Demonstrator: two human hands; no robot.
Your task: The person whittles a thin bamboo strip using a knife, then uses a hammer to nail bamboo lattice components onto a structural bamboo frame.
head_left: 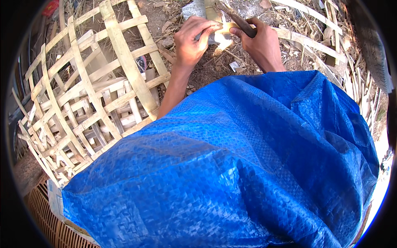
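Observation:
My left hand is closed in a pinch at the top middle, its fingertips on a pale bamboo strip. Just to its right, my right hand is wrapped round a dark brown, stick-like tool that slants up to the left; whether it has a blade I cannot tell. The right thumb presses against the same strip, between the two hands. Beneath them sits a grey stone-like block, partly hidden. A blue woven plastic sheet covers my lap and legs.
An open-weave bamboo basket stands close by my left arm. Long bamboo strips curve away at the right, over dry shavings and leaves on the dirt. A tyre is at the far right. Brown slatted weave shows at lower left.

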